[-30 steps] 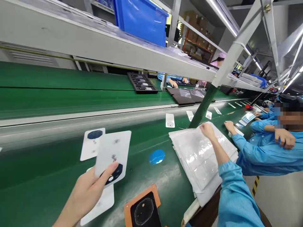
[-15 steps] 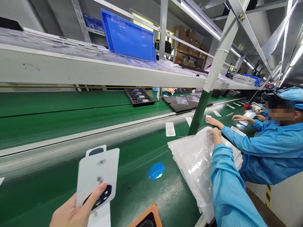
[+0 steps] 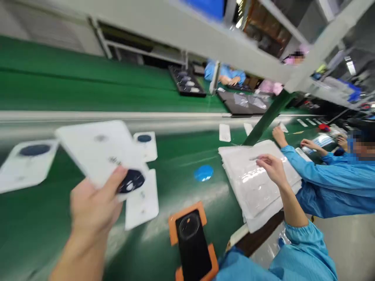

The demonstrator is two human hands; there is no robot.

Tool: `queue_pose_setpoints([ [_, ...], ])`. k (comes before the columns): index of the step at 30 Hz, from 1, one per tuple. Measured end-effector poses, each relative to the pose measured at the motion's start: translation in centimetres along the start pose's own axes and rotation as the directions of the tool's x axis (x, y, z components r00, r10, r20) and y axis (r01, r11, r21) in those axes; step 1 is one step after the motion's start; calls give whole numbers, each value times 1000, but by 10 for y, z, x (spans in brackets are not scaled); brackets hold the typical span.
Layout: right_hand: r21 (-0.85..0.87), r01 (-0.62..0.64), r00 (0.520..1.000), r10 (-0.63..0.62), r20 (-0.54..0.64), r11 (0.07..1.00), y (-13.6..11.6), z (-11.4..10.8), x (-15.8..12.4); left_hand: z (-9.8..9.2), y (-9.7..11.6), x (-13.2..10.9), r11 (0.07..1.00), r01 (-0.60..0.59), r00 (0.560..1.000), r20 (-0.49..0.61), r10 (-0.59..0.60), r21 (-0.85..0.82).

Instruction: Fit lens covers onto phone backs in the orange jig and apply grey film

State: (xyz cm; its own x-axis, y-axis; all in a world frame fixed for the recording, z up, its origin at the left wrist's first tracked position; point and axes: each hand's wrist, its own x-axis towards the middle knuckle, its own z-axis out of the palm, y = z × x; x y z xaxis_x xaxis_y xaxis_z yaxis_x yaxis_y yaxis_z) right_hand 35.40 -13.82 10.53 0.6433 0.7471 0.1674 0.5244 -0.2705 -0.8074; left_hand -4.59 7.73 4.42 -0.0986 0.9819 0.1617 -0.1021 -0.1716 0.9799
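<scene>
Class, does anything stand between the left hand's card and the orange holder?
Nothing upright shows between the card in the left hand and the orange holder; a second card lies flat on the green surface between them.

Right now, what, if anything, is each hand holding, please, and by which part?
The left hand holds a white card by the edge near its dark patch; whether the right hand holds anything is unclear.
</scene>
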Motion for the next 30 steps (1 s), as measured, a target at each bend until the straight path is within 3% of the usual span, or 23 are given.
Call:
queue_pose_setpoints([
  [3, 105, 73, 944, -103, 313, 992, -25, 58, -63, 11, 13, -5, 983, 35, 999, -1, -36, -183],
  [6, 219, -149, 806, -10, 592, 964, -39, 121, -102, 11, 12, -6, 986, -37, 995, 82, 51, -160],
  [8, 199, -292, 724, 81, 685, 935, -42, 156, -115, 8, 14, -6, 988, -73, 990, 108, 88, -140],
  [10, 161, -338, 696, 131, 706, 927, -39, 179, -120, 5, 20, -7, 989, -75, 990, 113, 90, -131],
  [13, 101, -335, 683, 167, 711, 937, -32, 187, -121, 3, 30, -7, 990, -56, 992, 108, 70, -129],
  [16, 65, -274, 719, 160, 676, 959, -27, 181, -122, 3, 33, -6, 992, -30, 992, 115, 44, -122],
  [20, 58, -25, 785, -17, 619, 998, -26, 180, -120, 4, 33, -7, 995, 27, 992, 127, -15, -93],
  [24, 35, 156, 775, -145, 615, 987, -30, 182, -115, 5, 34, -8, 998, -5, 986, 165, 16, -70],
  [30, 35, 239, 753, -208, 624, 970, -28, 182, -111, 15, 26, -13, 982, -45, 979, 185, 80, -186],
])
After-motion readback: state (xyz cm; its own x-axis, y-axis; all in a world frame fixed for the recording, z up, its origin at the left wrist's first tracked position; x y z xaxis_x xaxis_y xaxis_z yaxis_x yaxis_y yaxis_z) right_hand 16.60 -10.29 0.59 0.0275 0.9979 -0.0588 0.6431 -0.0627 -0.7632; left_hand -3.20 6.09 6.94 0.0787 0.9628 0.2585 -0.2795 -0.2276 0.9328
